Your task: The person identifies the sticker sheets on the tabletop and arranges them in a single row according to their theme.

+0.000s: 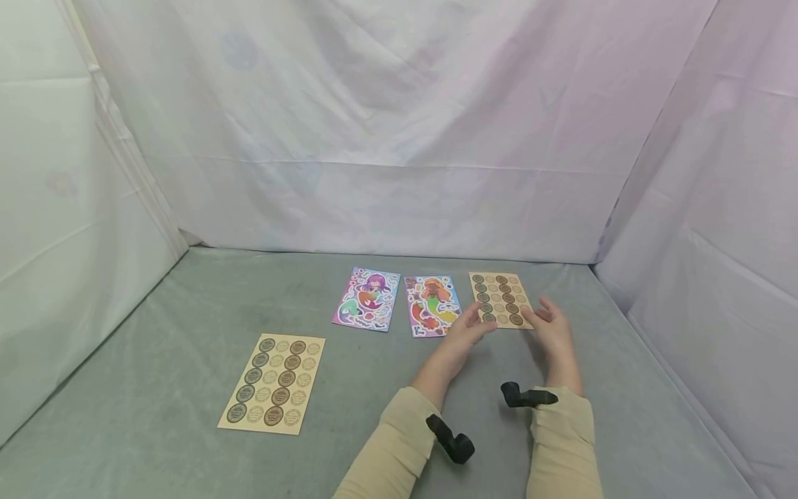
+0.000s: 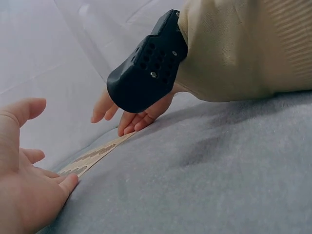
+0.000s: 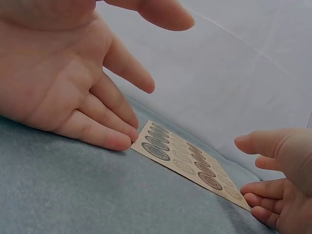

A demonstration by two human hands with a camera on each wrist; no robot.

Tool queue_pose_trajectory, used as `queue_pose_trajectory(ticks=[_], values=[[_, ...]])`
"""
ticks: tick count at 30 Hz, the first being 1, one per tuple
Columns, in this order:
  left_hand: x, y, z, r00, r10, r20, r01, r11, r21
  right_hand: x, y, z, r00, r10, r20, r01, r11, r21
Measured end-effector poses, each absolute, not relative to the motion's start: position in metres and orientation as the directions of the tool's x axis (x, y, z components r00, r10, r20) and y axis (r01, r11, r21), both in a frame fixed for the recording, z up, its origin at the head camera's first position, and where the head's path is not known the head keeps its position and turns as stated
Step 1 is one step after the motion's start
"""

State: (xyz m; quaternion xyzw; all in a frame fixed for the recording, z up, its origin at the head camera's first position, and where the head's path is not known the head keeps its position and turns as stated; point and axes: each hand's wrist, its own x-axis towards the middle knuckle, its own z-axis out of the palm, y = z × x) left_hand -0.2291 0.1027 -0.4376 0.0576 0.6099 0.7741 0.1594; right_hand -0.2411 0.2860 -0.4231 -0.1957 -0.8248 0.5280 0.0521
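Note:
A tan sheet of round stickers (image 1: 503, 294) (image 3: 181, 157) lies flat at the back right of the table. At its near left corner is my left hand (image 1: 458, 339) (image 3: 63, 92), fairly straight fingers reaching to the edge, thumb raised. The fingertips of my right hand (image 1: 554, 337) (image 2: 148, 114) stand at the near right corner, thumb likewise apart from the fingers. Neither hand curls around the sheet. Just left of it, a mermaid sticker sheet (image 1: 430, 305) with orange hair artwork lies partly behind my left hand.
Another mermaid sticker sheet (image 1: 368, 299), with purple hair artwork, lies further left. A second tan sheet of round stickers (image 1: 271, 384) rests at the front left. The grey cloth table (image 1: 156, 346) is bordered by white curtains (image 1: 386, 125) at the back and both sides.

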Motion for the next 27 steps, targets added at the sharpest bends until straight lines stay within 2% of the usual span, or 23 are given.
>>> queue_pose_trajectory(ticks=[4,15,27], values=[[-0.2293,0.1024,-0.4383,-0.939,0.324,-0.117,-0.192,-0.21,0.959,-0.2409,0.2859,-0.423,-0.918,0.376,-0.125,0.272,0.37,-0.888],[-0.2312,0.102,-0.4374,-0.938,0.337,-0.08,-0.204,-0.351,0.914,-0.2438,0.2884,-0.4255,-0.913,0.377,-0.154,0.279,0.305,-0.911],[-0.2317,0.1035,-0.4366,-0.946,0.307,-0.105,-0.221,-0.371,0.902,-0.2415,0.2854,-0.4229,-0.877,0.448,-0.175,0.292,0.205,-0.934]])
